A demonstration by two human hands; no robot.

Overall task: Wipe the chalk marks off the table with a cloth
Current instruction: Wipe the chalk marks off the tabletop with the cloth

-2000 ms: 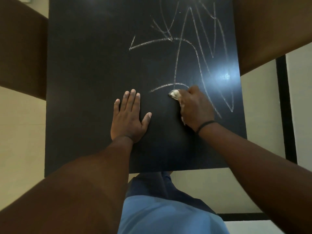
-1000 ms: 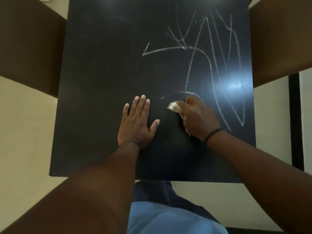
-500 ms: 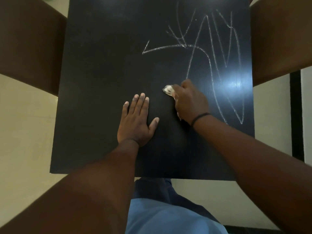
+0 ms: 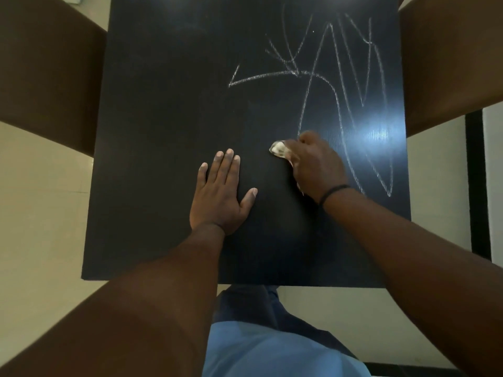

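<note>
Now the right hand (image 4: pixel 313 165) grips the cloth (image 4: pixel 278 149) on the dark surface (image 4: pixel 163 104); the left hand (image 4: pixel 217 194) lies flat and open beside it. Beyond the cloth and to its right, the chalk marks (image 4: pixel 340 85) run mostly lengthwise toward the far edge, nearer the right hand, with free room there.
</note>
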